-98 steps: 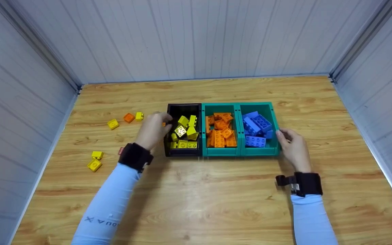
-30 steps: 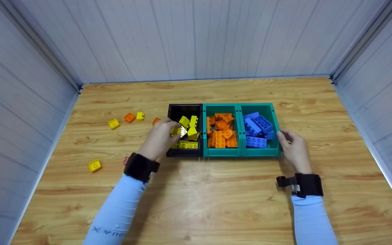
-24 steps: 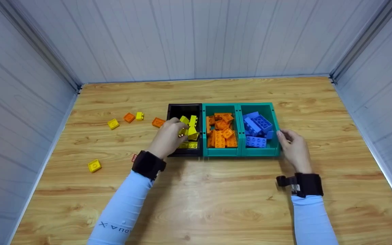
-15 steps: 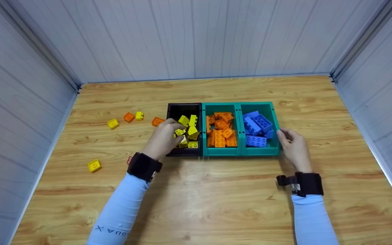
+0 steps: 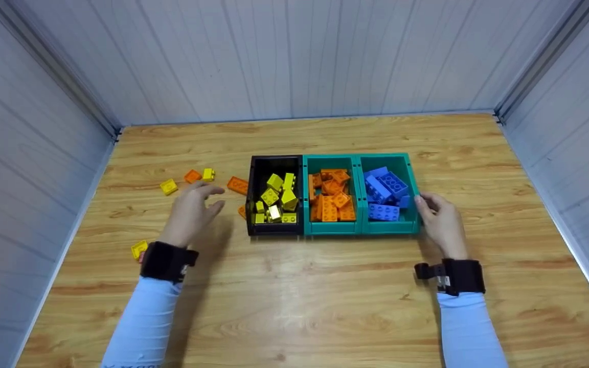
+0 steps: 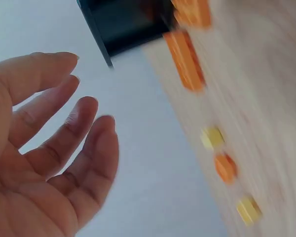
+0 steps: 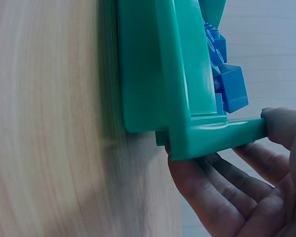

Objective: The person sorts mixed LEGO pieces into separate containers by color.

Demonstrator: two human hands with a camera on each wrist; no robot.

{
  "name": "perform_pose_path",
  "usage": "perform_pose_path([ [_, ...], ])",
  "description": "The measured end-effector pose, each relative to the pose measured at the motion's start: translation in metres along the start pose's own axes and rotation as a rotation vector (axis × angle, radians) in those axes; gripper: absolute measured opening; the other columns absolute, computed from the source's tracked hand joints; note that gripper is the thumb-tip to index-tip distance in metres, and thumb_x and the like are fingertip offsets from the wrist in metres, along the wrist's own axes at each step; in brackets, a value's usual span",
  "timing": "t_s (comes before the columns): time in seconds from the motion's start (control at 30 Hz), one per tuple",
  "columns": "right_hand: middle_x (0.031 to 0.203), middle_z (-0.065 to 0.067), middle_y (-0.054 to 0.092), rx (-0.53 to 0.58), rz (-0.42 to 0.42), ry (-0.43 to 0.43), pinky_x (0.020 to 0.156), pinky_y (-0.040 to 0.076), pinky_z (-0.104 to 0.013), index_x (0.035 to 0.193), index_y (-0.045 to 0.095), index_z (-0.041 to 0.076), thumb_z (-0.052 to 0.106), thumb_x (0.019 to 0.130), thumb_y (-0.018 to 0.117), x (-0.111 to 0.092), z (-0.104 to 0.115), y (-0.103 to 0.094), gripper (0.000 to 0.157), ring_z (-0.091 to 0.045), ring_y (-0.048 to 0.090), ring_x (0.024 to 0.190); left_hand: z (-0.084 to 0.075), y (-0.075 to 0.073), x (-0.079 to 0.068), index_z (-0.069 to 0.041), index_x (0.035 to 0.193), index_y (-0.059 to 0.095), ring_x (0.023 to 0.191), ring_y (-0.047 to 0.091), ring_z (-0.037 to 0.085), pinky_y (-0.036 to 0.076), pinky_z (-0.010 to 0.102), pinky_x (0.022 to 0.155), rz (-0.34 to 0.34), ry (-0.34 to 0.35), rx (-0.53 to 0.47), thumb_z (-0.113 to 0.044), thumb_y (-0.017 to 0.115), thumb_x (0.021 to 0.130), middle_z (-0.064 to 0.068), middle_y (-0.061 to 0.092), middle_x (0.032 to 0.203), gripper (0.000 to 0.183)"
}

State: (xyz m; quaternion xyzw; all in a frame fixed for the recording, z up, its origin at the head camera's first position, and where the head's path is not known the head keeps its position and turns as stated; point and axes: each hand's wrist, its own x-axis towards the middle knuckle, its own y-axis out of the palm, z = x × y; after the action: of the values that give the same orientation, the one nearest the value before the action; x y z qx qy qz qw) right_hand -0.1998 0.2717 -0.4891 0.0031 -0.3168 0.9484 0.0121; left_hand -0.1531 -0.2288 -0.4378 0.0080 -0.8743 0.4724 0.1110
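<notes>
My left hand (image 5: 189, 214) hovers over the table left of the black bin (image 5: 276, 230), its fingers loosely bent and holding nothing. The left wrist view also shows that hand's fingers (image 6: 101, 153) apart. Inside the black bin lie several yellow bricks (image 5: 270, 197). My right hand (image 5: 444, 225) grips the right rim of the end green bin (image 5: 389, 228). Its thumb (image 7: 281, 126) is on the rim's top, with fingers beneath, in the right wrist view. This bin holds blue bricks (image 5: 384, 212). Orange bricks (image 5: 330, 208) fill part of the middle green bin (image 5: 331, 229).
Left of the bins, an orange brick (image 5: 237, 185), a yellow brick (image 5: 208, 175), a smaller orange brick (image 5: 192, 176) and another yellow brick (image 5: 168, 186) lie on the table. Nearer me is a yellow brick (image 5: 139, 249). Walls (image 5: 294, 61) enclose the back and sides.
My left hand has let go of a yellow brick in the black bin and moved left. One yellow brick is gone from the pair at front left. The right hand stays put.
</notes>
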Motion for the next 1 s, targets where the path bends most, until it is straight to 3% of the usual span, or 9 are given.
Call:
perform_pose_path([
  [0.17,0.128,-0.025,0.06,-0.004,-0.005,-0.014,0.099,0.045,-0.053,0.133,0.058,-0.003,0.042,0.104,0.047,0.0,-0.001,0.002,0.054,-0.041,0.052,0.125,0.035,-0.022,-0.023,0.007,0.116,0.068,0.108,0.057,0.046,0.045,0.057,0.093,-0.027,-0.07,0.043,-0.004,0.074,0.087,0.03,0.062,0.117,0.031],
  [0.37,0.13,-0.025,0.059,-0.005,0.002,0.005,0.1,0.045,-0.053,0.134,0.057,-0.002,0.044,0.104,0.047,0.0,0.001,0.002,0.056,-0.041,0.051,0.127,0.071,-0.043,-0.057,0.009,0.129,0.058,0.117,0.045,0.056,0.034,0.067,0.099,0.1,-0.311,0.1,-0.013,0.071,0.089,0.039,0.052,0.127,0.047],
  [0.43,0.131,-0.024,0.059,-0.007,0.006,0.016,0.1,0.044,-0.053,0.134,0.057,-0.002,0.044,0.103,0.046,0.0,0.001,0.002,0.057,-0.041,0.05,0.127,0.082,-0.046,-0.065,0.009,0.132,0.055,0.118,0.043,0.057,0.031,0.067,0.1,0.142,-0.36,0.093,-0.016,0.071,0.09,0.039,0.051,0.128,0.052],
  [0.53,0.132,-0.024,0.058,-0.009,0.012,0.028,0.101,0.044,-0.053,0.136,0.056,-0.001,0.046,0.103,0.046,0.0,0.001,0.001,0.058,-0.041,0.05,0.127,0.097,-0.046,-0.076,0.01,0.135,0.051,0.104,0.052,0.052,0.036,0.064,0.095,0.193,-0.413,0.071,-0.018,0.071,0.09,0.038,0.056,0.123,0.057],
  [0.7,0.134,-0.024,0.057,-0.006,0.018,0.044,0.102,0.043,-0.053,0.137,0.055,-0.001,0.048,0.103,0.046,0.0,0.001,0.0,0.06,-0.041,0.049,0.128,0.108,-0.042,-0.086,0.013,0.129,0.055,0.089,0.058,0.043,0.046,0.055,0.081,0.19,-0.46,0.045,-0.01,0.072,0.089,0.034,0.061,0.11,0.049],
  [0.8,0.134,-0.024,0.057,-0.005,0.01,0.05,0.102,0.043,-0.053,0.137,0.056,-0.001,0.047,0.103,0.047,-0.001,0.002,0.0,0.059,-0.041,0.049,0.128,0.108,-0.04,-0.088,0.013,0.122,0.059,0.096,0.058,0.044,0.049,0.052,0.078,0.17,-0.474,0.022,-0.007,0.072,0.089,0.035,0.059,0.113,0.041],
  [0.9,0.133,-0.024,0.058,-0.005,0.007,0.046,0.102,0.044,-0.052,0.136,0.056,-0.001,0.046,0.103,0.047,-0.001,0.002,0.0,0.058,-0.041,0.05,0.127,0.106,-0.038,-0.087,0.013,0.12,0.061,0.085,0.062,0.038,0.051,0.046,0.071,0.171,-0.487,0.0,-0.009,0.072,0.09,0.036,0.059,0.114,0.039],
  [1.0,0.131,-0.024,0.058,-0.001,0.007,0.032,0.101,0.044,-0.052,0.135,0.057,-0.002,0.045,0.103,0.047,0.0,0.002,0.0,0.057,-0.041,0.05,0.127,0.102,-0.034,-0.085,0.013,0.122,0.061,0.086,0.062,0.036,0.051,0.046,0.073,0.163,-0.484,-0.012,-0.012,0.071,0.09,0.036,0.058,0.119,0.041],
])
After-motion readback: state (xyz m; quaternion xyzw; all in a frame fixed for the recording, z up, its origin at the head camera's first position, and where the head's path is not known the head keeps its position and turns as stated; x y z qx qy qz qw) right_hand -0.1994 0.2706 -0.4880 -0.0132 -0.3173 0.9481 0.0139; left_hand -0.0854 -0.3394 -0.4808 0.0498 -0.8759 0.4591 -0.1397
